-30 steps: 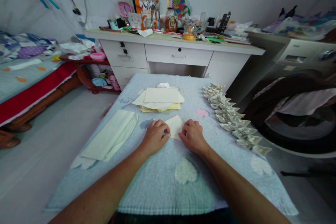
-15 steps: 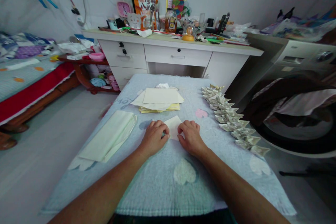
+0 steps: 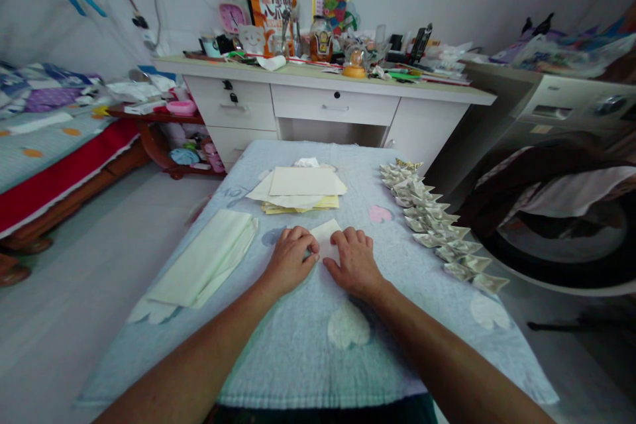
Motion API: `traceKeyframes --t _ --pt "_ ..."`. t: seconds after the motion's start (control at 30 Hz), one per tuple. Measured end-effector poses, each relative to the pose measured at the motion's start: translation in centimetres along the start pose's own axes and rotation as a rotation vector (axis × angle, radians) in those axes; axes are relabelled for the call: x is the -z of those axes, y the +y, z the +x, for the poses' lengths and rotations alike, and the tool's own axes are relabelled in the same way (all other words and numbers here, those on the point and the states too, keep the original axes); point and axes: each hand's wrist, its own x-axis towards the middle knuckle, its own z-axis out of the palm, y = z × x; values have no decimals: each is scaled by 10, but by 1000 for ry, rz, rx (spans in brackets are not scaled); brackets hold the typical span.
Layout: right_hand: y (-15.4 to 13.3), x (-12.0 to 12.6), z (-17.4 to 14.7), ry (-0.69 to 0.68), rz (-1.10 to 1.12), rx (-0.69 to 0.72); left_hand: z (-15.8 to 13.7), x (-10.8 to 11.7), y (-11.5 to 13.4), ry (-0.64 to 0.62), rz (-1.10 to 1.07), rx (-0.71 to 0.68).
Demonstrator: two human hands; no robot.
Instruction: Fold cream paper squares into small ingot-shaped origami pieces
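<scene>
A small sheet of cream paper (image 3: 325, 230) lies flat on the cloth-covered table between my hands. My left hand (image 3: 292, 257) is closed at the paper's left edge, its fingers curled and the thumb against the index finger. On the right side of the sheet rests my right hand (image 3: 356, 258), with fingers bent and spread and the thumb held apart. My palms and fingers hide the sheet's lower part. Just beyond stands a stack of cream and yellow paper (image 3: 304, 182). Left of my left arm is a folded pile of pale paper (image 3: 206, 258).
Rows of folded paper pieces with pointed ends (image 3: 431, 215) run along the table's right side. A blue patterned cloth (image 3: 278, 351) covers the table. Behind is a white desk (image 3: 338, 106) crowded with small items. A washing machine (image 3: 556, 112) stands right, a bed (image 3: 64, 139) left.
My right hand has shifted slightly left over the paper, and its thumb has moved away from the fingers. My left hand has barely moved.
</scene>
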Motion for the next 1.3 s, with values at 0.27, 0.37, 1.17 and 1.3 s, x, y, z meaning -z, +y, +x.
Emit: traceKeyframes --t 0.27,0.37,1.17,1.3 --pt "38 17 0 -180 51 38 -1 -4 -7 44 58 67" --pt "52 21 1 -244 72 83 -1 -6 -9 37 47 45" --pt "31 -2 14 -1 874 -71 -2 -4 -1 159 -495 142" --pt "28 1 14 7 1375 4 4 -2 -5 130 -714 208"
